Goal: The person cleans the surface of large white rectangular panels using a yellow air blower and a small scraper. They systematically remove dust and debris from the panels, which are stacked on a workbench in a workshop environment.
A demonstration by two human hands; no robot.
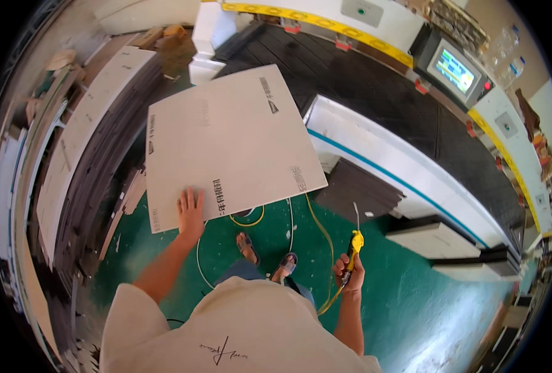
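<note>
A large square pale panel (232, 137) with dark printed marks lies ahead of me, its far right part over the dark machine bed. My left hand (191, 210) rests on its top face close to the near edge, fingers stretched out and lying flat. In my right hand (349, 273) is a yellow and black air blow gun (356, 241), gripped upright, its thin bent nozzle pointing away from me. A yellow hose (328, 304) runs from the gun's lower end. The panel's underside is hidden.
A machine with a dark slatted bed (375, 81), white side rail (363, 127) and lit control screen (455, 69) curves round the far right. Panel stacks stand at left (92, 137) and right (434, 239). Hoses (291, 224) trail over the green floor (406, 311) near my feet.
</note>
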